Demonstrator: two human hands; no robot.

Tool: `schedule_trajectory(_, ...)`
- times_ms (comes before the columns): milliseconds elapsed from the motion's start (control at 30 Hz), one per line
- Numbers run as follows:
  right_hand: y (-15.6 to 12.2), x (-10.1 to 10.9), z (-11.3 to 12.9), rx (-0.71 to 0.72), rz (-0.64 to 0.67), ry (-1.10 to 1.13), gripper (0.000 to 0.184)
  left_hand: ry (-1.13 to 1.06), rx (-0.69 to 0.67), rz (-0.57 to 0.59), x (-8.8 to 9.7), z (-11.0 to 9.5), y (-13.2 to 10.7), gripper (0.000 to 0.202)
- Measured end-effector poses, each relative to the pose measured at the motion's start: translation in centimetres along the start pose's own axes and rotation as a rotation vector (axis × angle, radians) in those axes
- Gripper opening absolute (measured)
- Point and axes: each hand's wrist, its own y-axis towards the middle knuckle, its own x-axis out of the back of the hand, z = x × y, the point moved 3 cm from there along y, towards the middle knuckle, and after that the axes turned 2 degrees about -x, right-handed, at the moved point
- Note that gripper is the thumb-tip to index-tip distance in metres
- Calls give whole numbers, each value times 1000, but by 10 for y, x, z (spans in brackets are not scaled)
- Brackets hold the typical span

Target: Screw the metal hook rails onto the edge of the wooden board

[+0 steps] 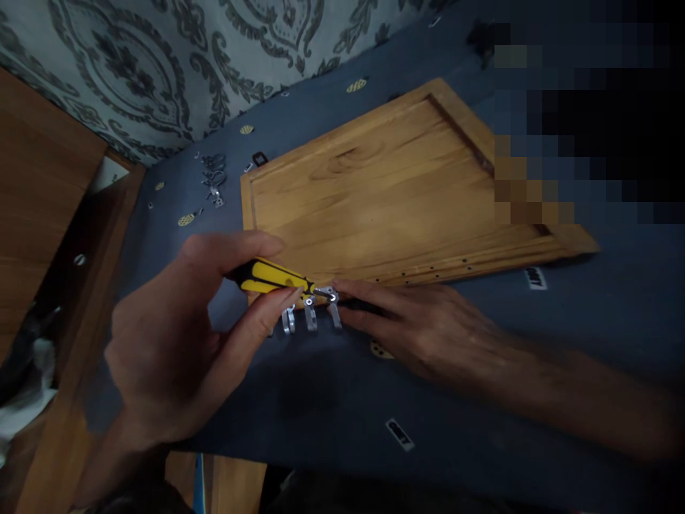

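My left hand [176,335] is closed around the handle of a yellow and black screwdriver [275,275]. The screwdriver's shaft points right, and its tip meets a screw on a small silver metal hook [335,307]. My right hand [428,321] steadies that hook from the right, its fingertips against it at the near edge of a wooden board [342,221]. Several similar hooks sit in a row to the left along the same edge, among them a neighbouring hook [310,314] with a screw in it. My right thumb is hidden.
Loose metal hooks [214,178] lie on the dark blue patterned cloth [332,435] left of the board. Small dark holes [433,273] run along the board's near edge. A wooden cabinet or frame [69,371] stands at the left, a patterned curtain [176,64] behind.
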Motion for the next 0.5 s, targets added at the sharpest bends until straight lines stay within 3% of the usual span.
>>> schedule_trajectory(200,1,3,1,-13,72,-9,49,-176,258,-53,8,4,1,27)
schedule_trajectory(400,3,7,3,-7,51,-19,49,-107,68,-10,4,6,3,39)
schedule_trajectory(500,2,4,3,-24,67,-9,53,-74,37,-6,4,6,2,39)
